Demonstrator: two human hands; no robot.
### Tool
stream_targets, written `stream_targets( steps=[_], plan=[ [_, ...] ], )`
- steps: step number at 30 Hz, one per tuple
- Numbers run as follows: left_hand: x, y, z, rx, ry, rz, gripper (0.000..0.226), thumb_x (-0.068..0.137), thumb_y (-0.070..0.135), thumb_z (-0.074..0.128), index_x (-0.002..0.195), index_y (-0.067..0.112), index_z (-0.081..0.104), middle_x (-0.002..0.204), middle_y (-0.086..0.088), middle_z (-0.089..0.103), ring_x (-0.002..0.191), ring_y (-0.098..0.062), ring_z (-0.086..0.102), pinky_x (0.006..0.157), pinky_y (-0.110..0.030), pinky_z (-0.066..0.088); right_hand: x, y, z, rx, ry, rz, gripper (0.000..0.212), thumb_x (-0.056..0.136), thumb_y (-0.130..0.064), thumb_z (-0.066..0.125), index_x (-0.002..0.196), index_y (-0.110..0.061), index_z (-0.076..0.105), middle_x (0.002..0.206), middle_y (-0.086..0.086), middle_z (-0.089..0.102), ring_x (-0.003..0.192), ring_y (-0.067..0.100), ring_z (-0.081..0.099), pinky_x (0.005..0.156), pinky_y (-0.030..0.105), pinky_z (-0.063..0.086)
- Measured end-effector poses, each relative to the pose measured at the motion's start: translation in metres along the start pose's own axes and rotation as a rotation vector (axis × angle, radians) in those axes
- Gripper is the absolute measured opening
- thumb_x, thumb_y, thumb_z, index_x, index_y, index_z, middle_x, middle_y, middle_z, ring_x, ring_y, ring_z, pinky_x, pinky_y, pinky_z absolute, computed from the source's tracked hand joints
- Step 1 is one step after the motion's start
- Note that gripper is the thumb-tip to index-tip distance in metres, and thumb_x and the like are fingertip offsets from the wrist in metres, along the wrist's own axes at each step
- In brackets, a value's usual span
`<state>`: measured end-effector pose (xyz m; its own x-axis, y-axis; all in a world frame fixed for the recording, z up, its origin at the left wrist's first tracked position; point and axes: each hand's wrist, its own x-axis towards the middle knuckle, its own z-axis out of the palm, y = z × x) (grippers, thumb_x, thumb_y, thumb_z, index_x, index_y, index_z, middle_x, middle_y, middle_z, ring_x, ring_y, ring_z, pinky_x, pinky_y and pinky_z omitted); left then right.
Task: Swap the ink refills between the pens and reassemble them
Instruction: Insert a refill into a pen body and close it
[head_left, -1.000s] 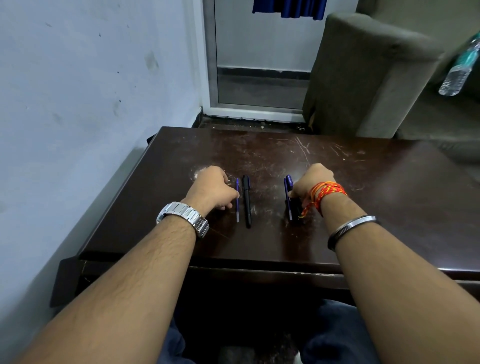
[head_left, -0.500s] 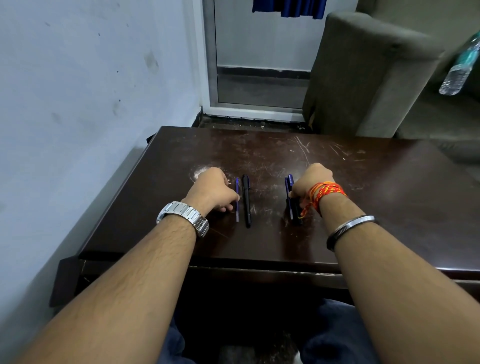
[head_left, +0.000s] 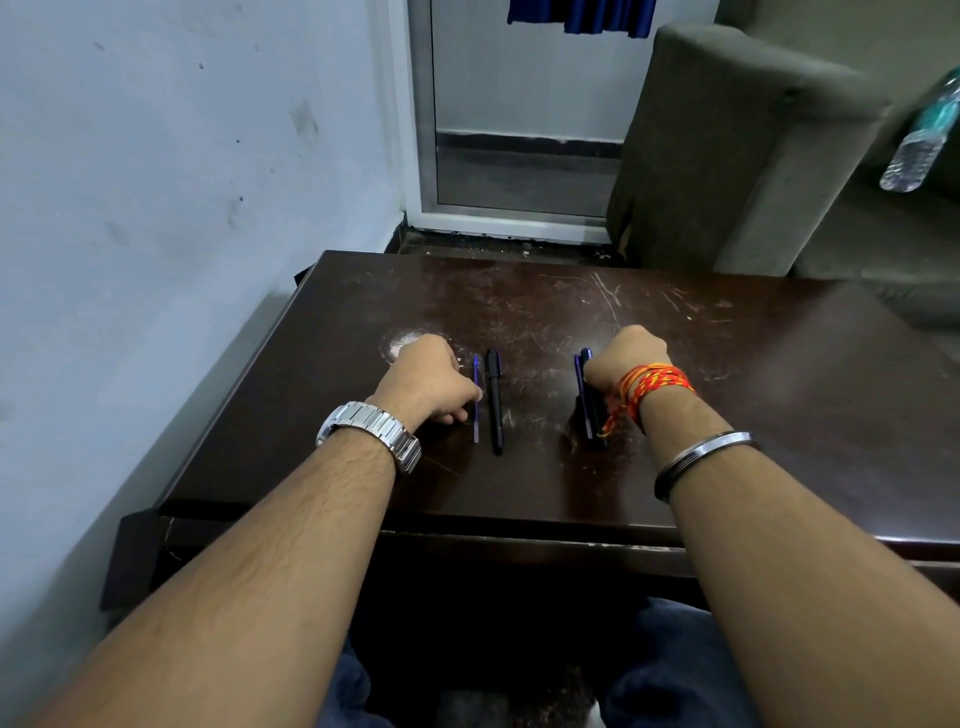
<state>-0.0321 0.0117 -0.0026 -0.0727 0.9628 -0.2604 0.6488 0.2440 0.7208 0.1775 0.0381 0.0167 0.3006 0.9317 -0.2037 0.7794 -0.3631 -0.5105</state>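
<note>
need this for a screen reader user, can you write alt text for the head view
Two closed hands rest on a scratched dark table: the left hand beside a thin blue refill and a black pen, the right hand against a blue and black pen pair. A wall, door and sofa lie beyond.

Counted from the dark wooden table (head_left: 753, 415): two hands rest on it, the left hand (head_left: 428, 379) and the right hand (head_left: 626, 358), both curled into loose fists. Two pen items lie on the table beside the left hand, a thin blue refill (head_left: 476, 400) and a black pen (head_left: 494, 400). Beside the right hand there is a blue piece (head_left: 583, 395) and something dark partly under the wrist; how many parts lie there cannot be told. Beyond the table, one plastic bottle (head_left: 919, 140).
</note>
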Motion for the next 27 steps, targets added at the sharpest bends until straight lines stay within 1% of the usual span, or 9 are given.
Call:
stream_targets(
  steps=[5, 10, 13, 15, 18, 21, 23, 25, 27],
  plan=[
    [-0.001, 0.001, 0.001, 0.012, 0.014, 0.017, 0.019, 0.087, 0.015, 0.077, 0.082, 0.016, 0.059, 0.074, -0.010, 0.077, 0.078, -0.030, 0.079, 0.078, -0.045, 0.065, 0.002, 0.001, 0.004, 0.017, 0.066, -0.025, 0.027, 0.088, -0.016, 0.067, 0.071, -0.008, 0.048, 0.072, 0.008, 0.052, 0.062, 0.019, 0.055, 0.060, 0.031, 0.050],
    [0.000, 0.001, 0.003, 0.015, 0.016, 0.030, 0.013, 0.087, 0.015, 0.077, 0.080, 0.014, 0.066, 0.070, -0.009, 0.077, 0.075, -0.028, 0.079, 0.073, -0.040, 0.064, 0.002, -0.002, 0.006, 0.026, 0.115, -0.042, 0.030, 0.087, -0.015, 0.068, 0.070, -0.009, 0.044, 0.070, 0.006, 0.045, 0.063, 0.021, 0.054, 0.063, 0.033, 0.050],
    [0.000, 0.002, 0.006, 0.028, 0.006, 0.032, 0.015, 0.088, 0.015, 0.077, 0.076, 0.013, 0.068, 0.064, -0.008, 0.076, 0.073, -0.029, 0.078, 0.068, -0.036, 0.062, 0.001, -0.003, 0.007, 0.020, 0.119, -0.064, 0.023, 0.087, -0.014, 0.068, 0.078, -0.009, 0.047, 0.070, 0.006, 0.044, 0.068, 0.023, 0.054, 0.064, 0.033, 0.049],
    [0.000, 0.004, 0.008, 0.031, -0.010, 0.034, 0.015, 0.088, 0.018, 0.076, 0.076, 0.012, 0.069, 0.061, -0.008, 0.075, 0.065, -0.026, 0.077, 0.060, -0.031, 0.060, 0.001, -0.005, 0.008, 0.024, 0.100, -0.064, 0.025, 0.087, -0.013, 0.068, 0.076, -0.006, 0.047, 0.079, 0.009, 0.051, 0.070, 0.023, 0.055, 0.064, 0.031, 0.049],
    [0.000, 0.006, 0.012, 0.046, -0.011, 0.043, 0.018, 0.090, 0.024, 0.075, 0.077, 0.012, 0.071, 0.049, -0.001, 0.070, 0.042, -0.011, 0.065, 0.042, -0.018, 0.049, 0.000, -0.009, 0.011, 0.013, 0.080, -0.081, 0.022, 0.086, -0.009, 0.066, 0.073, -0.007, 0.048, 0.089, 0.013, 0.056, 0.071, 0.023, 0.058, 0.064, 0.030, 0.050],
    [-0.002, 0.008, 0.017, 0.070, -0.008, 0.052, 0.026, 0.091, 0.030, 0.074, 0.079, 0.007, 0.074, 0.046, 0.001, 0.068, 0.034, -0.008, 0.061, 0.038, -0.014, 0.045, -0.003, -0.014, 0.014, 0.016, 0.053, -0.109, 0.025, 0.085, -0.009, 0.067, 0.071, -0.010, 0.047, 0.092, 0.013, 0.058, 0.079, 0.026, 0.062, 0.065, 0.030, 0.052],
    [-0.003, 0.011, 0.021, 0.101, 0.005, 0.065, 0.032, 0.090, 0.034, 0.074, 0.076, 0.006, 0.072, 0.043, 0.002, 0.066, 0.031, -0.009, 0.058, 0.038, -0.016, 0.043, -0.005, -0.017, 0.017, 0.024, 0.015, -0.126, 0.021, 0.084, -0.010, 0.069, 0.074, -0.009, 0.051, 0.096, 0.014, 0.061, 0.083, 0.027, 0.065, 0.066, 0.030, 0.053],
    [-0.005, 0.012, 0.025, 0.127, 0.010, 0.084, 0.033, 0.088, 0.035, 0.076, 0.074, 0.006, 0.068, 0.041, 0.002, 0.064, 0.029, -0.008, 0.056, 0.039, -0.019, 0.043, -0.007, -0.020, 0.020, 0.052, -0.029, -0.132, 0.013, 0.084, -0.013, 0.070, 0.085, -0.003, 0.061, 0.100, 0.016, 0.066, 0.085, 0.027, 0.068, 0.067, 0.030, 0.055],
    [-0.006, 0.014, 0.028, 0.164, 0.000, 0.091, 0.027, 0.085, 0.029, 0.078, 0.075, 0.007, 0.067, 0.043, 0.001, 0.064, 0.026, -0.006, 0.053, 0.039, -0.018, 0.041, -0.008, -0.022, 0.023, 0.117, -0.082, -0.121, 0.020, 0.083, -0.016, 0.073, 0.094, -0.001, 0.068, 0.099, 0.016, 0.070, 0.081, 0.026, 0.071, 0.066, 0.030, 0.059]
  ],
)
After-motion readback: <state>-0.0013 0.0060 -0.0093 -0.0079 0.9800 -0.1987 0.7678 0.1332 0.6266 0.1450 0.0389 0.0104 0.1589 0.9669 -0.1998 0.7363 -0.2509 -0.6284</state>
